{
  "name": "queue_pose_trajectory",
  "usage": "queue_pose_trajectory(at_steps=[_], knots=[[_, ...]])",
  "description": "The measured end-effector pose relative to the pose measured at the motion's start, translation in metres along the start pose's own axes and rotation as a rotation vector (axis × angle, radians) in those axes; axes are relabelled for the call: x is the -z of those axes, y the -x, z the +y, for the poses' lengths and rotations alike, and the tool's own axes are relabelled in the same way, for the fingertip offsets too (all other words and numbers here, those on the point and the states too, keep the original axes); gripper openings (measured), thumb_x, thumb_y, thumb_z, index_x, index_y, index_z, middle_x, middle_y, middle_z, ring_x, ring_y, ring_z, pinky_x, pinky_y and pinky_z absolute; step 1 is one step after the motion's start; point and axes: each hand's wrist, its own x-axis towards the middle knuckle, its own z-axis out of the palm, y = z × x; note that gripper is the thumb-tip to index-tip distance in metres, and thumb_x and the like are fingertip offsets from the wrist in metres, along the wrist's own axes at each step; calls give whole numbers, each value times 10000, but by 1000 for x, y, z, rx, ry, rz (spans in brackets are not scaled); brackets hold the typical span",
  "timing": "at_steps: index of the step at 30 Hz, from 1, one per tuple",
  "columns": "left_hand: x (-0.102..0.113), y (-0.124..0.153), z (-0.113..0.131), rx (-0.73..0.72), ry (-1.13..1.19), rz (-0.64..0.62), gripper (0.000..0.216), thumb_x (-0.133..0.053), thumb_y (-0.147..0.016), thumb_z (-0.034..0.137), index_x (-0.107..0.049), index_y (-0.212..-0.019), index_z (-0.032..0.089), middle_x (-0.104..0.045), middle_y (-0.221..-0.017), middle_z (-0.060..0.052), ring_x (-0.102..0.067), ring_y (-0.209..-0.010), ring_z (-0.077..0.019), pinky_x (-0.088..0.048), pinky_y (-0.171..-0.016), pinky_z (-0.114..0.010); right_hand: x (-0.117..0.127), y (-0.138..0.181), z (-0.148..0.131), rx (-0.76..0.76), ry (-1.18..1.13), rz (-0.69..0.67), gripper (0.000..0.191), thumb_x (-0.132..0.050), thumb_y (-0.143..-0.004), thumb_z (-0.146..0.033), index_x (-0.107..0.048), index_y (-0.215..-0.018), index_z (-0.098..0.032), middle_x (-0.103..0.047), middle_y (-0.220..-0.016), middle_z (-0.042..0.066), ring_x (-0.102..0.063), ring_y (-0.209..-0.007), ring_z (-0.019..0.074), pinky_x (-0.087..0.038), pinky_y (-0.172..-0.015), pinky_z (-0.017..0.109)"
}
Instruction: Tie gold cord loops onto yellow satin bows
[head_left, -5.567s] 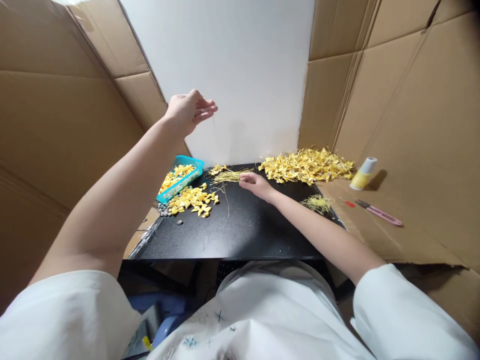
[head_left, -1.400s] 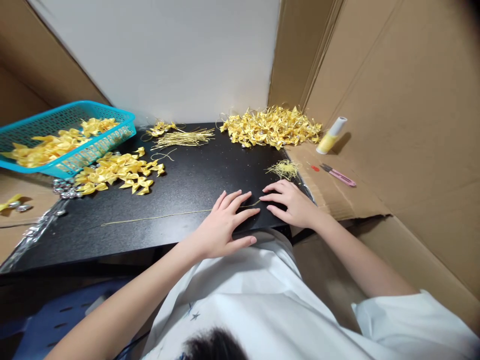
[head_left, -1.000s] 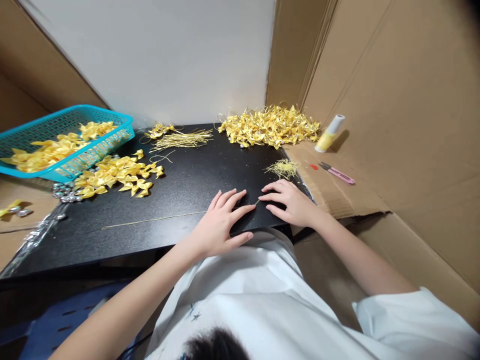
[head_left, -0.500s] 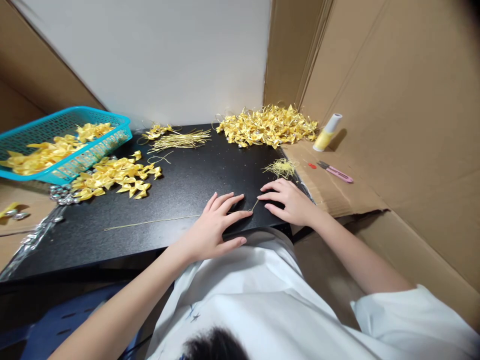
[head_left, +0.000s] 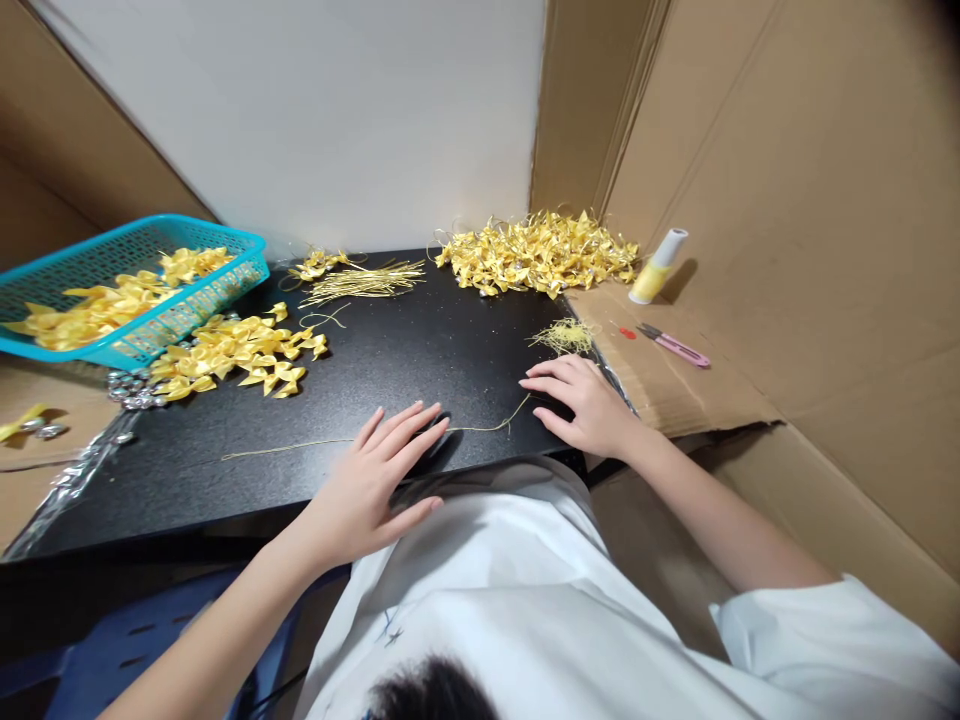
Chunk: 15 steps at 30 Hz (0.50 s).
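Note:
A thin gold cord (head_left: 480, 429) lies across the front of the black table (head_left: 420, 360), running from the left under my left hand toward my right fingertips. My left hand (head_left: 379, 485) hovers over or rests on its middle, fingers stretched out and holding nothing; I cannot tell whether it touches the cord. At the cord's right end is my right hand (head_left: 581, 405), its fingers apart and bent a little, the tips down by the table. A small kink or loop shows in the cord close to my right hand.
Yellow ribbon bows (head_left: 240, 350) lie beside a blue basket (head_left: 255, 258) of more bows, near silver bells (head_left: 135, 388). Gold cords (head_left: 367, 283) and a heap of corded bows (head_left: 536, 255) lie at the back. Thread scraps (head_left: 562, 337), pink-handled snips (head_left: 679, 350) and a thread spool (head_left: 658, 268) are right.
My left hand has slid left along the cord, away from my right hand, so more of the cord shows between them. My right hand has hardly moved.

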Motion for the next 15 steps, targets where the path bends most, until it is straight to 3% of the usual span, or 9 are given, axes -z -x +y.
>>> queue_pose_trajectory(at_steps=[4, 7, 11, 15], knots=[[3, 35, -13, 148, -89, 87, 788, -516, -879, 476, -128, -1541, 296, -292, -1571, -85, -297, -1428, -326, -193, -1172, -555, -2, 8, -19, 89, 22, -29, 302, -535, -909, -326, -682, -1156, -236, -626, -1258, 92, -504, -1121, 266, -385, -972, 480], [12, 74, -30, 394, -171, 230, 731, -476, -907, 431, -109, -1534, 355, -279, -1577, -48, -298, -1425, -339, -198, -1167, -573, -4, 15, -26, 121, 52, -76, 296, -531, -919, -340, -696, -1135, -225, -628, -1266, 94, -505, -1124, 271, -384, -958, 484], [24, 133, -49, 719, -327, 382, 694, -473, -913, 394, -154, -1529, 361, -258, -1581, -58, -235, -1440, -373, -212, -1153, -596, -7, 22, -22, 135, 62, -63, 285, -531, -919, -330, -694, -1138, -249, -629, -1265, 86, -516, -1132, 275, -396, -956, 486], [27, 166, -52, 852, -409, 416, 621, -488, -907, 357, -301, -1498, 322, -329, -1538, -113, -242, -1431, -379, -229, -1128, -611, -16, 27, -8, 166, 62, 3, 290, -557, -894, -346, -684, -1151, -304, -637, -1253, 59, -546, -1124, 283, -418, -932, 482]])
